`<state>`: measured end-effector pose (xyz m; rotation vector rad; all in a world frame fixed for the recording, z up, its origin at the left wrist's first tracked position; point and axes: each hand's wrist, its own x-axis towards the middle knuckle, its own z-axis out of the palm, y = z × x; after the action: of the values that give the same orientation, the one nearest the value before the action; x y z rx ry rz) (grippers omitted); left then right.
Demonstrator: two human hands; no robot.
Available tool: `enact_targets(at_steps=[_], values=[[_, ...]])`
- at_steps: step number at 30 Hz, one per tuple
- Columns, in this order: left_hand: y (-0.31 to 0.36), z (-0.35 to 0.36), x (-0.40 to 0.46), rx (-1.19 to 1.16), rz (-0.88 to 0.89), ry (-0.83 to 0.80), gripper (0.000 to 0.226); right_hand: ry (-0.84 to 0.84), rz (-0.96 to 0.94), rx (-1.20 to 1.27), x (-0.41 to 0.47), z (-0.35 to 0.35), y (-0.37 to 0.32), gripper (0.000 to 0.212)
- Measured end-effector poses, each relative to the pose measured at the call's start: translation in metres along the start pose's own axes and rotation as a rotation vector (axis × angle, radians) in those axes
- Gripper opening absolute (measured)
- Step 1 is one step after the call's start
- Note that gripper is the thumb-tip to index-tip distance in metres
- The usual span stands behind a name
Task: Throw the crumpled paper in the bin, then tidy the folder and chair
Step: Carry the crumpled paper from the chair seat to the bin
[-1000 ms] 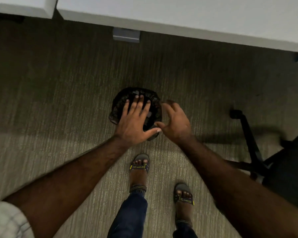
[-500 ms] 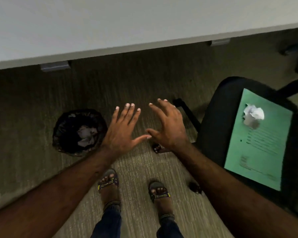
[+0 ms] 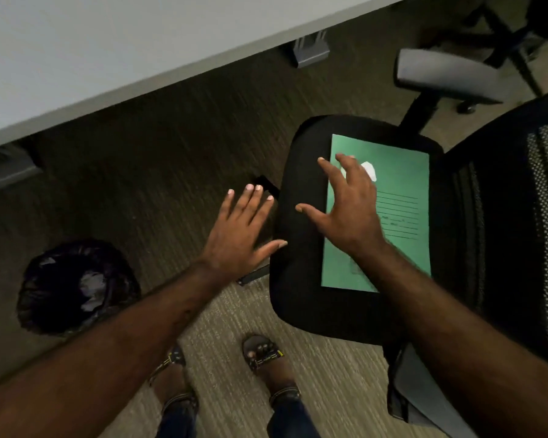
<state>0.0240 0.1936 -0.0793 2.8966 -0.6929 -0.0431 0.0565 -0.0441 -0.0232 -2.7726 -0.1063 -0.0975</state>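
Note:
A green folder [image 3: 402, 222] lies flat on the black seat of an office chair [image 3: 301, 235] at the right. A white crumpled paper [image 3: 370, 170] sits on the folder's far end, partly hidden behind my right hand [image 3: 350, 210]. That hand hovers over the folder with fingers spread, holding nothing. My left hand [image 3: 241, 232] is spread flat above the floor just left of the seat edge. The black-lined bin [image 3: 76, 286] stands on the carpet at the lower left with a crumpled paper [image 3: 91, 289] inside.
A white desk edge [image 3: 108, 52] runs across the top left. The chair's mesh back [image 3: 519, 216] and grey armrest [image 3: 443, 77] are at the right. Another chair base [image 3: 500, 30] shows at the top right. My sandalled feet [image 3: 263, 352] stand on the carpet.
The view has swung right from the bin to the chair. Both hands moved from over the bin toward the seat; my right hand now hovers over the folder beside the paper.

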Motion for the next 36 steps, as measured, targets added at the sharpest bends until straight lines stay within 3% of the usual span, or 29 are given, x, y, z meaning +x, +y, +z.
enact_targets(at_steps=[3, 8, 15, 21, 27, 32, 36], values=[[0.024, 0.001, 0.021, -0.015, 0.033, -0.008, 0.089, -0.024, 0.06, -0.048, 0.013, -0.008, 0.032, 0.098], [0.056, 0.008, 0.047, 0.006, 0.073, -0.028, 0.084, -0.274, 0.124, -0.064, 0.042, -0.011, 0.074, 0.104], [0.079, 0.02, 0.056, 0.031, 0.124, -0.03, 0.079, -0.533, 0.115, -0.088, 0.063, 0.006, 0.094, 0.074], [0.084, 0.024, 0.052, 0.039, 0.119, -0.056, 0.077, -0.349, 0.035, -0.119, 0.047, 0.009, 0.094, 0.049], [0.083, 0.017, 0.049, 0.039, 0.113, -0.066, 0.078, -0.258, 0.071, -0.12, 0.023, 0.013, 0.087, 0.038], [0.077, 0.01, 0.043, 0.035, 0.09, -0.069, 0.085, -0.259, 0.06, -0.149, 0.003, 0.013, 0.073, 0.026], [0.069, 0.006, 0.03, 0.016, 0.055, -0.077, 0.094, -0.287, 0.046, -0.112, -0.009, 0.015, 0.049, 0.029]])
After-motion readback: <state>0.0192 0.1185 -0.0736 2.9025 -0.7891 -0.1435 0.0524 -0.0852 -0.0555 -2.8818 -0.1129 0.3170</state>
